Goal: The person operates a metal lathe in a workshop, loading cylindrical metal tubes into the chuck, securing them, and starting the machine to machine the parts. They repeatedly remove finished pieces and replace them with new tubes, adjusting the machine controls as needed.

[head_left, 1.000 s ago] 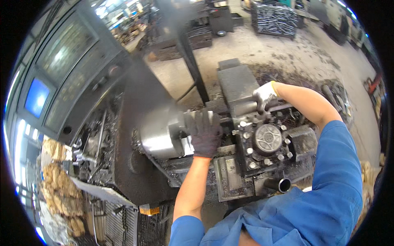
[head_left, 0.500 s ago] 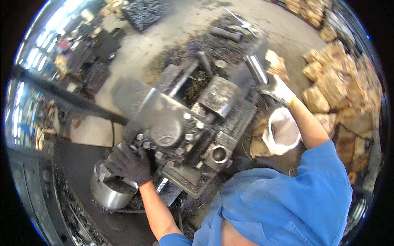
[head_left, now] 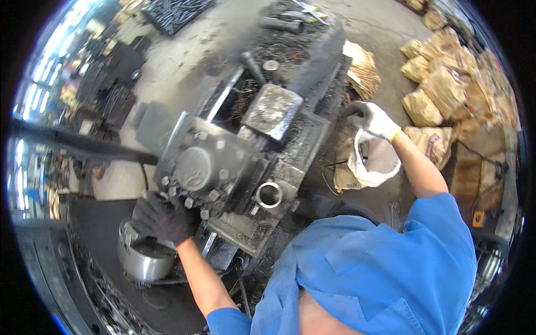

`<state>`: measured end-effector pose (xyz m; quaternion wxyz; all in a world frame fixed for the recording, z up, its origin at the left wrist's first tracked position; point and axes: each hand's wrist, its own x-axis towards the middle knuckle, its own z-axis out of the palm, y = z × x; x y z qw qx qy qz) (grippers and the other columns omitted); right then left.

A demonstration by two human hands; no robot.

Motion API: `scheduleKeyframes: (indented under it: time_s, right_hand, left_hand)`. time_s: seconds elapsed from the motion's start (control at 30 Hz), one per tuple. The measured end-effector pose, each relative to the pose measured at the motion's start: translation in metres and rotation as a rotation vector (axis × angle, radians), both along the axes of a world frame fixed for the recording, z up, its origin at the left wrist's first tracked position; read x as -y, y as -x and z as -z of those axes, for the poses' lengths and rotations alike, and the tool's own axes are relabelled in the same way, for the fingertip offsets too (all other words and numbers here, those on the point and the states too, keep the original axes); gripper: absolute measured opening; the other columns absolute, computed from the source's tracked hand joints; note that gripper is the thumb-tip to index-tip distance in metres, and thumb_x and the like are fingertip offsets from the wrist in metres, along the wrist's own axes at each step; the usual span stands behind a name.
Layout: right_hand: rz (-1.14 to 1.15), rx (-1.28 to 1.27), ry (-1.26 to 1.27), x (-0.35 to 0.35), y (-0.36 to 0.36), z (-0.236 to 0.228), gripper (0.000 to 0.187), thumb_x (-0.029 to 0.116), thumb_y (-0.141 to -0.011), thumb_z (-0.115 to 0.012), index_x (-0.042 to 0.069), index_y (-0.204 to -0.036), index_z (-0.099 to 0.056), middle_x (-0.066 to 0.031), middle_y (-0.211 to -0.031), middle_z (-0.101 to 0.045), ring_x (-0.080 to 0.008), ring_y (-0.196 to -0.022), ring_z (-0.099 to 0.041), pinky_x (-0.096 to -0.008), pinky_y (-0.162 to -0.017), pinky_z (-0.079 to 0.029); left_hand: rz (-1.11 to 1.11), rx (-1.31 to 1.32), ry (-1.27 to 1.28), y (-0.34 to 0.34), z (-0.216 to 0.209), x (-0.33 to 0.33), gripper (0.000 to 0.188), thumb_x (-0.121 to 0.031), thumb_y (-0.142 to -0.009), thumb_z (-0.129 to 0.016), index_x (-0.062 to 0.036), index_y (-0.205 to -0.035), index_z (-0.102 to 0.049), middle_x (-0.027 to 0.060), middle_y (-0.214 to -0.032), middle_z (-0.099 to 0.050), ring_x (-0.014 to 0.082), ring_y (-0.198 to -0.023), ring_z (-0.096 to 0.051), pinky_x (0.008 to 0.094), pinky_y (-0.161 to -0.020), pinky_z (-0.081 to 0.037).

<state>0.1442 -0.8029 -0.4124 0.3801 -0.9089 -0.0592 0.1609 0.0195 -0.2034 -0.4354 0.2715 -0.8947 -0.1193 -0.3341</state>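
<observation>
My left hand (head_left: 164, 219), in a dark glove with an orange cuff, lies with fingers extended over the upper edge of a shiny round lathe chuck (head_left: 146, 261), beside the tool post (head_left: 218, 159) and its square-headed bolts. Contact beneath the palm is hidden. My right hand (head_left: 375, 120), in a white glove with grey fingers, hovers above the mouth of a white-lined sack (head_left: 375, 177). Its fingers are loosely curved and apart, with nothing visible between them. Inside the sack, a small part of a dark metal piece (head_left: 365, 149) shows below the hand.
A metal ring (head_left: 269, 195) sits on the machine slide, near a block (head_left: 272, 111) with a worn top. Filled sacks (head_left: 441, 84) are piled at the right. Far left, a dark crate (head_left: 176, 14) holds many metal parts. Chips cover the machine bed.
My right hand held a shiny metal cylinder beside the machine; now the cylinder is out of its grasp and the hand is over the sack. The view has shifted; my left hand stays by the chuck.
</observation>
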Motion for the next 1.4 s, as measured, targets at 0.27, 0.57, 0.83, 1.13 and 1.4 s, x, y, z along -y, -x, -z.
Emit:
scheduleKeyframes:
  time_s: [0.27, 0.57, 0.83, 1.13, 1.4]
  right_hand:
    - [-1.125, 0.493, -0.004, -0.233, 0.038, -0.068, 0.043, 0.035, -0.079, -0.083, 0.006, -0.104, -0.064, -0.0165, -0.079, -0.069, -0.0432, -0.072, -0.070, -0.0528, -0.062, -0.055]
    - [-1.379, 0.581, -0.116, -0.331, -0.073, -0.204, 0.052, 0.016, -0.070, -0.081, 0.002, -0.120, -0.069, -0.0174, -0.097, -0.076, -0.0352, -0.085, -0.077, -0.0444, -0.076, -0.062]
    - [-1.330, 0.710, 0.638, -0.465, -0.135, -0.104, 0.027, 0.026, -0.067, -0.080, 0.007, -0.087, -0.083, -0.0204, -0.088, -0.078, -0.0381, -0.081, -0.078, -0.0463, -0.071, -0.062]
    - [-1.547, 0.092, 0.323, -0.482, -0.172, -0.038, 0.042, 0.024, -0.074, -0.084, 0.000, -0.106, -0.076, -0.0162, -0.081, -0.077, -0.0288, -0.072, -0.073, -0.0442, -0.065, -0.054]
    - [-1.647, 0.345, 0.269, -0.488, -0.184, -0.023, 0.037, 0.018, -0.074, -0.080, -0.002, -0.104, -0.075, -0.0168, -0.076, -0.075, -0.0284, -0.065, -0.072, -0.0453, -0.061, -0.055]
  left_hand:
    - [-0.018, -0.019, 0.216, 0.004, -0.013, 0.013, 0.070, -0.047, -0.086, -0.077, -0.0117, -0.144, -0.061, 0.0193, -0.150, -0.060, 0.0433, -0.143, -0.051, 0.0688, -0.128, -0.023]
    - [0.016, 0.190, 0.788, 0.167, 0.051, 0.099, 0.034, -0.017, -0.090, -0.080, -0.0050, -0.121, -0.070, 0.0195, -0.128, -0.070, 0.0387, -0.120, -0.067, 0.0503, -0.104, -0.052]
    - [-0.557, 1.478, 1.791, 0.338, 0.150, 0.140, 0.024, -0.025, -0.100, -0.069, -0.0058, -0.115, -0.074, 0.0073, -0.101, -0.075, 0.0229, -0.077, -0.069, 0.0336, -0.065, -0.055]
    - [-0.514, 1.933, 1.563, 0.417, 0.132, 0.107, 0.057, -0.048, -0.105, -0.059, -0.0068, -0.144, -0.062, 0.0150, -0.135, -0.064, 0.0322, -0.109, -0.067, 0.0454, -0.083, -0.059]
    - [-0.487, 1.748, 1.632, 0.449, 0.141, 0.096, 0.056, -0.045, -0.109, -0.051, -0.0183, -0.158, -0.052, 0.0040, -0.121, -0.066, 0.0222, -0.101, -0.063, 0.0416, -0.081, -0.057]
